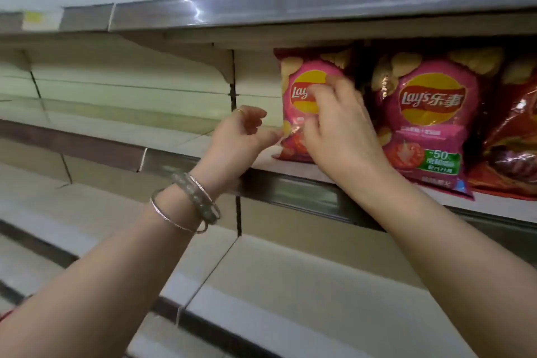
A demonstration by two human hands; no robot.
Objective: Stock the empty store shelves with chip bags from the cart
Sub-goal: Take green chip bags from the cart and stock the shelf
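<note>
A pink chip bag point(299, 90) stands upright on the middle shelf point(494, 206), leftmost in a row. My right hand point(337, 128) lies over its front, fingers pressing on the logo. My left hand point(244, 134) is at the bag's lower left corner, thumb and fingers touching its edge. A second pink chip bag point(427, 119) stands to the right, and a red chip bag point(511, 139) stands beyond it at the frame's edge. The cart is not in view.
The shelf above point(261, 11) overhangs the bags closely. To the left, the middle shelf point(87, 113) is bare. Lower shelves point(290, 285) below my arms hold nothing. A vertical upright point(232, 90) stands just left of the bags.
</note>
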